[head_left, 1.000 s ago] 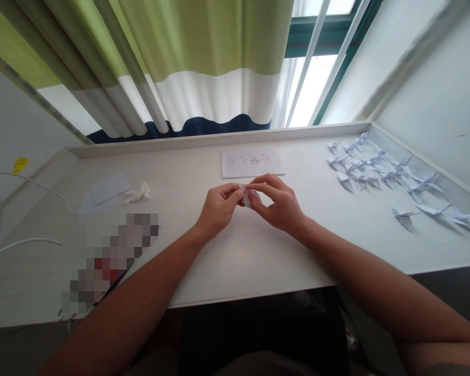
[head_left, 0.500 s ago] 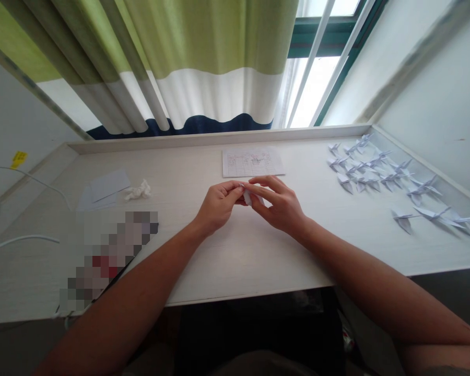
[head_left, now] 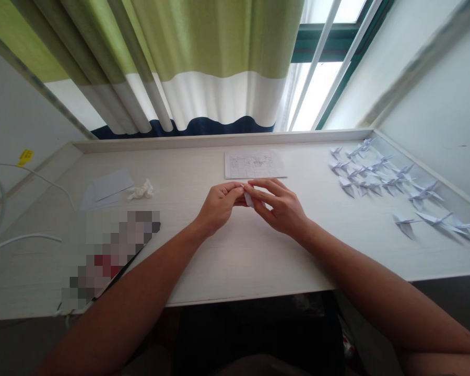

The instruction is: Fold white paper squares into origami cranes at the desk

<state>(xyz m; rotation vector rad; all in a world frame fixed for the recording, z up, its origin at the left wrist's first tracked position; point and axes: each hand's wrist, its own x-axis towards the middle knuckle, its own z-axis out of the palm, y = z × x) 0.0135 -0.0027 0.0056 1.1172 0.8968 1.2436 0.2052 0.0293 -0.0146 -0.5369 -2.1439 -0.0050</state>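
Between my two hands, above the middle of the white desk, is a small piece of folded white paper, mostly covered by fingers. My left hand pinches its left end between thumb and fingers. Against the other side press the thumb and fingertips of my right hand. The paper's full shape cannot be made out. Several folded white paper cranes sit in rows on the right part of the desk.
A printed form lies behind my hands. On the left are white paper sheets, a crumpled tissue, a blurred-out flat object and white cables. A raised rim borders the desk's back; a curtain hangs beyond.
My right fingers have shifted slightly over the folded paper, and less of it shows now. The whole view has moved a little; things on the desk stay in place.
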